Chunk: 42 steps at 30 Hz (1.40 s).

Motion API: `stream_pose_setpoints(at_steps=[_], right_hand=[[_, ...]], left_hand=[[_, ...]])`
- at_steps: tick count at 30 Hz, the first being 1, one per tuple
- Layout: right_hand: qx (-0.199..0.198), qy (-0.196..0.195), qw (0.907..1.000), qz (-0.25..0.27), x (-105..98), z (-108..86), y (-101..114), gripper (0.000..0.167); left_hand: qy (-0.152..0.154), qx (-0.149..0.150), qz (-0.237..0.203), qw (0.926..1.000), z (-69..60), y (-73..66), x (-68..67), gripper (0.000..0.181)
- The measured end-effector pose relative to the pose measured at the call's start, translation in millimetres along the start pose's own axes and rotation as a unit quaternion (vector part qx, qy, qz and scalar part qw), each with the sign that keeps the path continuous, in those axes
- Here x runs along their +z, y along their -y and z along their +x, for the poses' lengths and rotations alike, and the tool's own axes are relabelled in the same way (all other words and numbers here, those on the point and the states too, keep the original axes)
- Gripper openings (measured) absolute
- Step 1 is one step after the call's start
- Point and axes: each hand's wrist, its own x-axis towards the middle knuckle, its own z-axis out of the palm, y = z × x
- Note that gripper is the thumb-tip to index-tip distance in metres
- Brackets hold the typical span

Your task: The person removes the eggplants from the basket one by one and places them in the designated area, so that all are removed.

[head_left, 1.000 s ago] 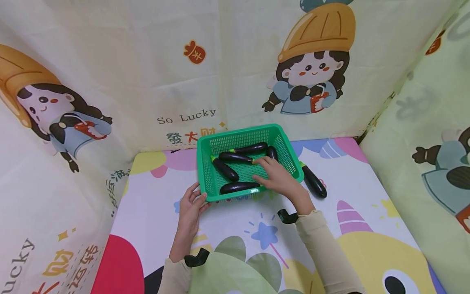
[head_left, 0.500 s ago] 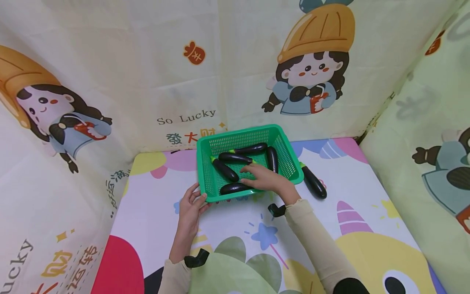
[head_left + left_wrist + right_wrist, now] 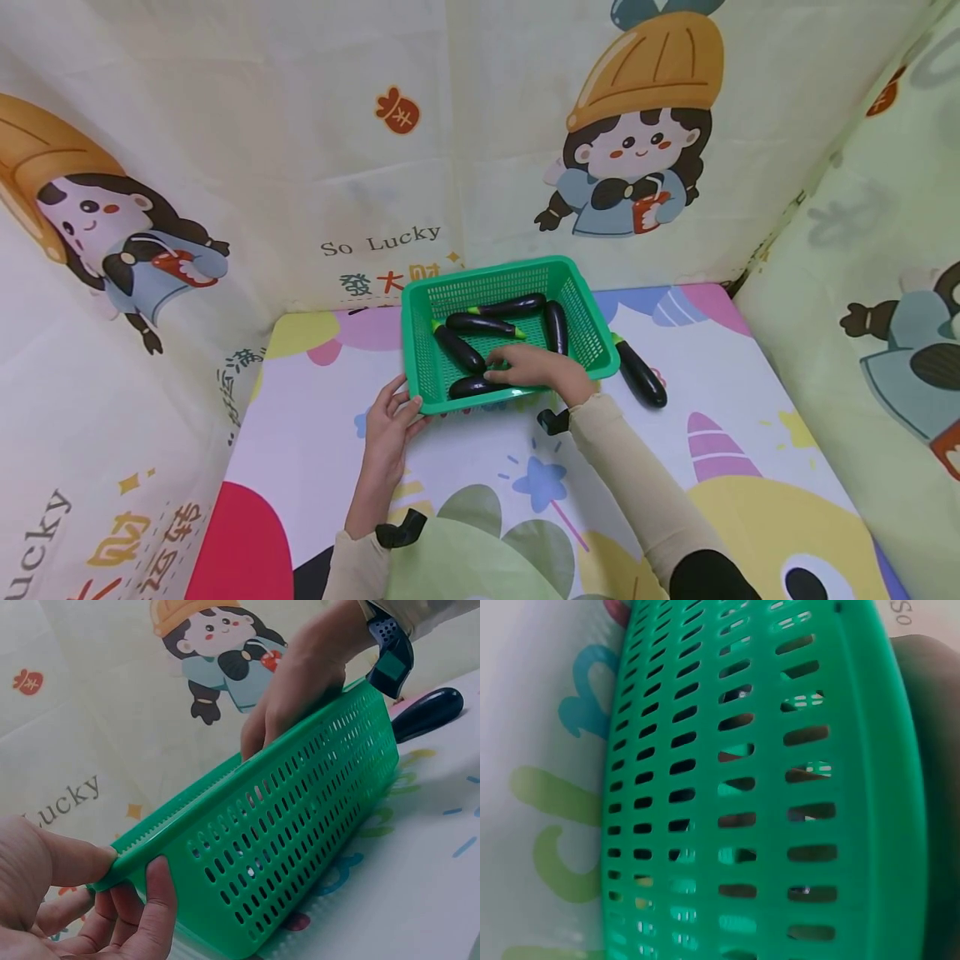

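Observation:
A green plastic basket point(image 3: 420, 333) with slotted walls stands on the table, several dark purple eggplants inside. My left hand point(image 3: 387, 429) grips its front left corner; in the left wrist view the thumb point(image 3: 82, 859) lies on the rim and the fingers bend below it. My right hand point(image 3: 536, 367) reaches over the front rim, its fingers curled round the front eggplant point(image 3: 472, 387), whose right part they hide. Only the basket's slotted wall point(image 3: 735, 787) and a blurred edge of the hand fill the right wrist view. Other eggplants point(image 3: 457, 348) lie behind and left of that hand.
One eggplant point(image 3: 640, 371) lies on the table outside the basket, close to its right wall. A printed cloth wall point(image 3: 487, 167) rises right behind the basket. The tablecloth point(image 3: 315, 467) carries cartoon prints.
My right hand has moved left and down, from the basket's right part onto the front eggplant, its fingers drawing in. The eggplant by the right wall is uncovered. My left hand stays put.

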Motion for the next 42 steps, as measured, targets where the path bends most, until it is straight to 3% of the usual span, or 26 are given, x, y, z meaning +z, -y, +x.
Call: stream_pose_setpoints(at_steps=[15,23,42], right_hand=[[0.008,0.035,0.9993,-0.002,5.4,14.6,-0.5,0.043],[0.002,0.047,0.9985,-0.030,3.6,19.7,4.1,0.042],[0.001,0.034,0.9992,-0.020,3.2,18.1,-0.2,0.037]], left_hand=[[0.006,0.002,-0.001,1.0000,0.0,0.5,-2.0,0.059],[0.006,0.000,0.000,1.0000,-0.3,0.3,-2.3,0.060],[0.008,0.000,0.002,1.0000,0.9,1.0,-2.7,0.059]])
